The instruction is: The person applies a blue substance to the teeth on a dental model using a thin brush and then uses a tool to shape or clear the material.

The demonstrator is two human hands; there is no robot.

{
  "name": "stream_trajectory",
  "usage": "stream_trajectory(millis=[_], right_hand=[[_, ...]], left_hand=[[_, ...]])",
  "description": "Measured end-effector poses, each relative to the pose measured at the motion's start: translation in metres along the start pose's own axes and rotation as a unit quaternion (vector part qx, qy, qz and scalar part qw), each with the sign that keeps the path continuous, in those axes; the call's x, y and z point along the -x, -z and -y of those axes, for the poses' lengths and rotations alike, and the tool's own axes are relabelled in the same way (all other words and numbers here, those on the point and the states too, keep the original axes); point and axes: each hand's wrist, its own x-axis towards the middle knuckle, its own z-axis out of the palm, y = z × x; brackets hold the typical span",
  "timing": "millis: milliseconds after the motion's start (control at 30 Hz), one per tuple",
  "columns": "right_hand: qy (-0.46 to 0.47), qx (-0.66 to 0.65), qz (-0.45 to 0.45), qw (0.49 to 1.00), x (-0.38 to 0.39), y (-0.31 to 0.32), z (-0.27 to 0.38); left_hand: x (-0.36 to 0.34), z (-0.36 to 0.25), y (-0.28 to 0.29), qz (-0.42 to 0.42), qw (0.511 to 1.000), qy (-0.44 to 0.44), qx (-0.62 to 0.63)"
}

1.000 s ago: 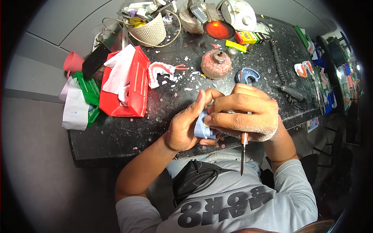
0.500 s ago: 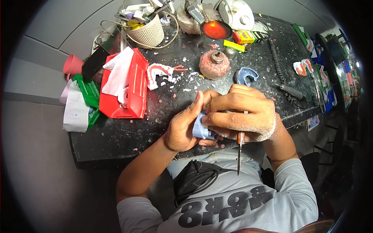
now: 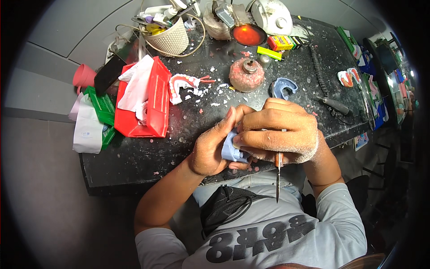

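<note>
My left hand (image 3: 209,144) is closed round a blue-grey silicone dental mold (image 3: 229,151), which has small tooth-like bumps along its lower side. Across from it, my right hand (image 3: 280,127), dusted with white powder, grips a wax knife (image 3: 278,177). The knife's brown handle shows below the fingers and its thin blade points down toward my shirt. My right fingertips press on the mold's edge and hide part of it. Just beyond the right hand lies a blue-grey U-shaped mold (image 3: 284,87) on the black worktop.
Left of my hands stands a red bin (image 3: 156,114) with paper in it, near a dental model (image 3: 179,84) and white crumbs. A wax-spattered spirit lamp (image 3: 246,77) stands behind them. To the right lie a corded handpiece (image 3: 336,106) and another dental model (image 3: 348,78).
The wax knife's blade tip has swung slightly to the right. Both hands keep nearly the same place and grip on the mold and the knife.
</note>
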Motion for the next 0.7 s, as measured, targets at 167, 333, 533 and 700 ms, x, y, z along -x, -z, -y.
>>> stream_trajectory(millis=[167, 333, 533, 700], right_hand=[[-0.003, 0.007, 0.008, 1.0, -0.0003, 0.001, 0.001], [-0.001, 0.003, 0.013, 1.0, 0.0007, 0.002, 0.0], [0.007, 0.002, 0.012, 1.0, -0.0006, 0.0019, -0.0009], [0.005, 0.01, 0.014, 1.0, 0.0005, 0.0012, -0.0008]], left_hand=[[-0.0005, 0.0011, 0.0015, 0.0, 1.0, -0.003, 0.006], [-0.001, 0.0, 0.0002, -0.001, 1.0, -0.002, -0.008], [-0.0013, 0.0009, 0.0026, 0.003, 1.0, -0.002, 0.001], [-0.0014, 0.0004, 0.0035, 0.005, 1.0, -0.002, -0.008]])
